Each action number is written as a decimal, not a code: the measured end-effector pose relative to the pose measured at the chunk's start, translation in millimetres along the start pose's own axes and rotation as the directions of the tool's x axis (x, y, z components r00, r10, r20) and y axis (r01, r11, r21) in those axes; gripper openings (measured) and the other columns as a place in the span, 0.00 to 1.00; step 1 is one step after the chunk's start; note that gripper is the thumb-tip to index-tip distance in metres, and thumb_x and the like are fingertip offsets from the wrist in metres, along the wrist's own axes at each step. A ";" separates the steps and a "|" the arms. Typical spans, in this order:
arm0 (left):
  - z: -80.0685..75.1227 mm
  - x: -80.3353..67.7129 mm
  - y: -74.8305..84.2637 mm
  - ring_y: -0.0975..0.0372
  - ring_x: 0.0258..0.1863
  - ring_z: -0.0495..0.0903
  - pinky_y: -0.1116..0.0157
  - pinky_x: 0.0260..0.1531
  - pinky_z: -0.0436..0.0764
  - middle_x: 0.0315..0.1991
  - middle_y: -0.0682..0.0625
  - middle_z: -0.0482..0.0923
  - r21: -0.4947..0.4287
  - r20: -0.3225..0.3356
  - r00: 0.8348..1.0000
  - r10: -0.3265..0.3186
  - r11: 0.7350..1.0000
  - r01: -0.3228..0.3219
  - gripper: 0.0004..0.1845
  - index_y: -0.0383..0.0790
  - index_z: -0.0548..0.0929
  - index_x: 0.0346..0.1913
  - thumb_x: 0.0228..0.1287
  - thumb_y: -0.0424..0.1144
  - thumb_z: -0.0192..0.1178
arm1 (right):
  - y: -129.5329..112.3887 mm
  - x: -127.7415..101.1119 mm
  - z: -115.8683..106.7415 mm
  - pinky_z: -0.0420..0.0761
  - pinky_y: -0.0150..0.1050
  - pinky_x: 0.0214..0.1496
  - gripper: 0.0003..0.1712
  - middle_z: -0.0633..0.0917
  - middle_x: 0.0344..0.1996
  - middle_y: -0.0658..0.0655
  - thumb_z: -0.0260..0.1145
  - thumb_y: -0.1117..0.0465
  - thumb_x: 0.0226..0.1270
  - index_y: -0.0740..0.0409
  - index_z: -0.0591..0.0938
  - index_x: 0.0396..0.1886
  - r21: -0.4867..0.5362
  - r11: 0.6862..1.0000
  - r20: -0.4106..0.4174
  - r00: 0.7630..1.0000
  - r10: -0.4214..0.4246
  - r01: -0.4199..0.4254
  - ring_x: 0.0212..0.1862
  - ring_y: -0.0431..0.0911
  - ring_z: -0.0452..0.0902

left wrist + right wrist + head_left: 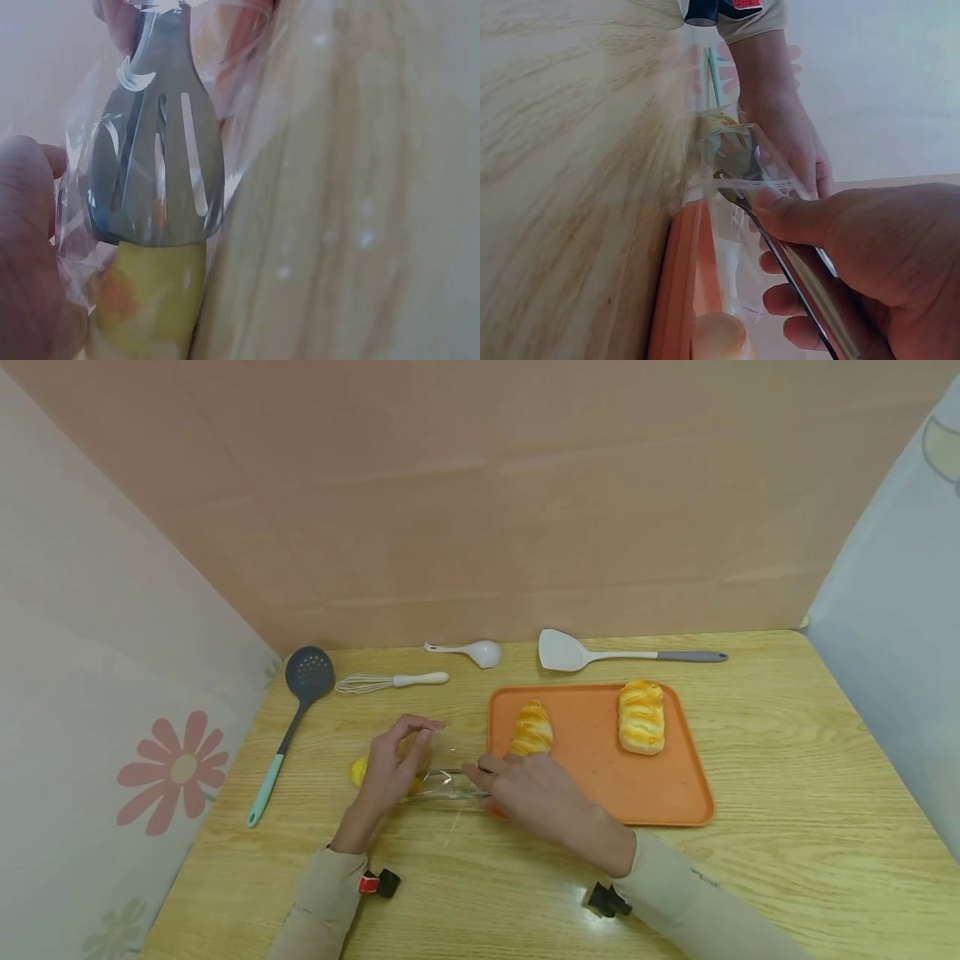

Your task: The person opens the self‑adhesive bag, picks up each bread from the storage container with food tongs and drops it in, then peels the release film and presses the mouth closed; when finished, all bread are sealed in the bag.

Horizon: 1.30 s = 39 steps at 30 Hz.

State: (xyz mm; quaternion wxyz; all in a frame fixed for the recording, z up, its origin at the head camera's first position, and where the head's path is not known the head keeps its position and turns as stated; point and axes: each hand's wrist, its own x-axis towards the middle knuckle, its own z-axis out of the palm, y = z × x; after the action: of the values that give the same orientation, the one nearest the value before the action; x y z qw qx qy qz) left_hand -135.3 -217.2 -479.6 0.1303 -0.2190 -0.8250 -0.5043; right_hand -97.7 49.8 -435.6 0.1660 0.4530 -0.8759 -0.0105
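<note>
My left hand (388,768) pinches the upper edge of a clear plastic bag (79,202), left of the orange tray (585,785). My right hand (536,797) grips metal tongs (810,281), and their slotted head (161,172) reaches inside the bag. In the left wrist view a yellow bread roll (150,292) lies right at the tongs' tip, within the bag; whether the tongs still squeeze it I cannot tell. Only a yellow end (357,772) of that bread shows beside the left hand in the head view.
A bread roll (532,729) and a loaf-shaped bread (642,718) lie on the tray. Behind are a white ladle (483,653), a whisk (392,682) and a white turner (566,652). At the left lies a dark skimmer (309,675). Walls stand at the back and sides.
</note>
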 end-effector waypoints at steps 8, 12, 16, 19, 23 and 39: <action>0.6 -1.3 -10.5 0.49 0.57 0.91 0.71 0.66 0.80 0.52 0.41 0.93 -0.043 -0.103 0.995 0.012 0.999 -0.016 0.08 0.36 0.86 0.52 0.83 0.24 0.59 | 1.2 -3.9 -5.0 0.69 0.31 0.18 0.31 0.85 0.39 0.45 0.85 0.43 0.65 0.48 0.89 0.64 0.016 1.000 -0.014 1.000 0.019 -0.018 0.27 0.40 0.81; 0.4 -2.2 -15.0 0.59 0.57 0.90 0.70 0.67 0.80 0.52 0.41 0.93 -0.069 -0.151 0.988 0.021 0.997 -0.032 0.08 0.34 0.85 0.52 0.82 0.22 0.58 | 3.1 -7.6 -8.4 0.73 0.34 0.19 0.31 0.85 0.41 0.47 0.86 0.44 0.63 0.51 0.89 0.62 0.082 0.995 -0.042 0.998 0.051 -0.048 0.28 0.41 0.82; 0.7 -3.0 -20.1 0.65 0.58 0.88 0.68 0.70 0.79 0.52 0.37 0.92 -0.104 -0.180 0.983 0.046 0.992 -0.065 0.09 0.30 0.84 0.53 0.81 0.19 0.56 | 5.9 -12.9 -12.1 0.71 0.34 0.18 0.32 0.87 0.42 0.47 0.86 0.46 0.64 0.53 0.89 0.63 0.159 0.984 -0.036 0.995 0.092 -0.085 0.27 0.40 0.80; 1.1 -3.3 -22.6 0.67 0.58 0.88 0.68 0.71 0.78 0.52 0.34 0.91 -0.133 -0.188 0.981 0.047 0.988 -0.073 0.08 0.27 0.83 0.53 0.81 0.18 0.56 | 8.6 -18.7 -14.0 0.68 0.33 0.18 0.32 0.86 0.41 0.48 0.86 0.45 0.65 0.55 0.88 0.63 0.184 0.977 -0.030 0.993 0.113 -0.106 0.24 0.39 0.76; 2.3 -3.1 -22.0 0.66 0.58 0.88 0.68 0.71 0.78 0.52 0.32 0.91 -0.152 -0.186 0.982 0.029 0.987 -0.058 0.07 0.26 0.82 0.53 0.81 0.19 0.56 | 13.3 -29.4 -15.8 0.65 0.32 0.16 0.35 0.83 0.38 0.49 0.85 0.42 0.64 0.54 0.87 0.63 0.185 0.973 -0.030 0.989 0.145 -0.137 0.21 0.39 0.70; 4.3 -4.7 -19.9 0.68 0.60 0.86 0.70 0.67 0.78 0.53 0.33 0.91 -0.156 -0.172 0.984 -0.037 0.988 0.010 0.04 0.24 0.76 0.54 0.83 0.22 0.55 | 22.5 -72.8 -31.4 0.63 0.29 0.19 0.41 0.83 0.48 0.52 0.85 0.43 0.66 0.58 0.83 0.72 0.288 0.883 0.101 0.928 0.358 -0.371 0.22 0.33 0.63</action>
State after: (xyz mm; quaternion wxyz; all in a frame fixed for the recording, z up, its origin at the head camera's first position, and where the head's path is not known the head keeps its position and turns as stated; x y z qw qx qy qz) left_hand -141.0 -222.3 -499.1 0.1786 -0.1735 -0.7716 -0.5853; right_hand -67.2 125.3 -422.7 0.0740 0.3000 -0.9400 0.1445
